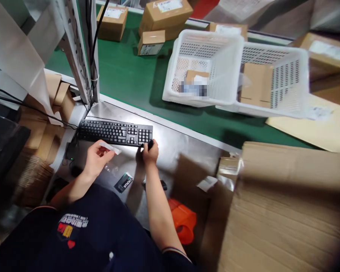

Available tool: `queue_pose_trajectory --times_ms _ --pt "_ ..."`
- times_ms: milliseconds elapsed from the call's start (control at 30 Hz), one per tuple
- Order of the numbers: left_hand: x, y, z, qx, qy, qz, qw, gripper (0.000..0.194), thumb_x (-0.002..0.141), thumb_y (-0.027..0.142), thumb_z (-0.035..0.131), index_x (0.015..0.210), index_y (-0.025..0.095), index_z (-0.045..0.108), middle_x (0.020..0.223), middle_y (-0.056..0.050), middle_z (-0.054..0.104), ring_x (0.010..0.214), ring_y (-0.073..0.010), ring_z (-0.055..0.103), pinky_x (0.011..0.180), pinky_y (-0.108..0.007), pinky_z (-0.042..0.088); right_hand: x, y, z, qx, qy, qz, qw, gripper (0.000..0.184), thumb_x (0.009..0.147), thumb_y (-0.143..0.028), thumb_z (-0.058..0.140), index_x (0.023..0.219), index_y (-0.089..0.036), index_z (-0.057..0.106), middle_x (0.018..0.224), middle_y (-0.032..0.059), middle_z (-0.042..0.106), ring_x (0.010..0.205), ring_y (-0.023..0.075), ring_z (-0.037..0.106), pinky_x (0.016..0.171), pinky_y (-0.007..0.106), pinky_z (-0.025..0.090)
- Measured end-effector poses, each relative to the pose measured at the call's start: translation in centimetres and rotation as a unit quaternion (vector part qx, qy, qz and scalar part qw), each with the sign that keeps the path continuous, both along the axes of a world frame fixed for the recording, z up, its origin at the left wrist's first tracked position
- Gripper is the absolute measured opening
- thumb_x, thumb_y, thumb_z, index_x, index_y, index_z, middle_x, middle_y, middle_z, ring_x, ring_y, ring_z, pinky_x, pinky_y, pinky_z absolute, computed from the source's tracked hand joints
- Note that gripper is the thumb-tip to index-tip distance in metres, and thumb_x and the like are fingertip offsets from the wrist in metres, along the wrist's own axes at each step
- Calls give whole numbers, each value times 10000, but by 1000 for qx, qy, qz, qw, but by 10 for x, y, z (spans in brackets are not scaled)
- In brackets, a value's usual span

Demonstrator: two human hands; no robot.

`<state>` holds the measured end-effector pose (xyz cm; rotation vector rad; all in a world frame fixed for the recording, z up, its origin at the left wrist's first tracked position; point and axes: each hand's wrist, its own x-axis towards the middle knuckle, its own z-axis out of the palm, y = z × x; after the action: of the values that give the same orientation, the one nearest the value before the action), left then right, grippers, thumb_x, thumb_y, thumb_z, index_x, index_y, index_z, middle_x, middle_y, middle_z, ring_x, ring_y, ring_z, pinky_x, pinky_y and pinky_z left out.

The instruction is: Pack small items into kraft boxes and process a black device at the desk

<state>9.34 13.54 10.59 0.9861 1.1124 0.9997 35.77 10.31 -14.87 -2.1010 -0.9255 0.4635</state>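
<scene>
My left hand (pixel 95 160) pinches a small white strip of paper (pixel 110 147) just in front of the black keyboard (pixel 116 132). At the keyboard's right front corner, my right hand (pixel 150 153) is closed round a small black object (pixel 150 144); I cannot make out what it is. Both hands hover over the steel worktop (pixel 172 143). A small black packet with white lettering (pixel 124 182) lies on the steel between my forearms.
Two white plastic baskets (pixel 212 60) (pixel 289 71) holding cardboard boxes sit on the green conveyor belt (pixel 130 75), with more boxes (pixel 164 15) behind. A large flat cardboard stack (pixel 286 211) fills the right. An orange tool (pixel 184 223) lies low by my right arm. Cables and a metal post (pixel 82 53) stand left.
</scene>
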Motion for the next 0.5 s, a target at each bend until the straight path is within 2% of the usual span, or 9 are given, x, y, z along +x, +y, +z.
queue_pose_trajectory --times_ms 200,267,367,433,500 --pt "0 -1 -1 28 6 19 999 181 716 239 807 751 184 638 651 32 639 533 -78 520 467 -175 390 -9 -9 -4 19 -19 -4 1000 757 864 -481 491 1433 17 464 1424 319 565 1347 386 539 1153 572 415" --pt "-2 -1 -1 34 8 18 999 178 725 237 804 765 185 639 675 28 650 549 -79 536 482 -172 414 -13 -12 -1 41 -70 5 997 668 890 -445 489 1420 -39 500 1410 281 588 1333 368 548 1145 574 421" --pt "-4 -2 -2 32 13 16 999 172 731 230 802 775 185 642 688 26 658 544 -76 544 483 -165 431 -24 -19 4 66 -152 69 984 466 928 -381 482 1302 -144 625 1330 201 652 1266 326 585 1113 540 451" --pt "-5 -3 -3 28 13 20 999 174 728 231 805 778 185 644 686 28 656 535 -75 542 474 -160 432 -30 -22 8 57 -192 102 974 389 946 -346 476 1219 -172 692 1249 176 680 1181 313 608 1059 520 481" --pt "-5 -3 -4 25 9 22 999 183 721 237 812 776 186 645 686 29 651 535 -75 542 471 -158 435 -33 -21 11 36 -220 102 970 374 953 -336 487 1189 -176 729 1194 175 677 1112 313 607 1006 513 494"
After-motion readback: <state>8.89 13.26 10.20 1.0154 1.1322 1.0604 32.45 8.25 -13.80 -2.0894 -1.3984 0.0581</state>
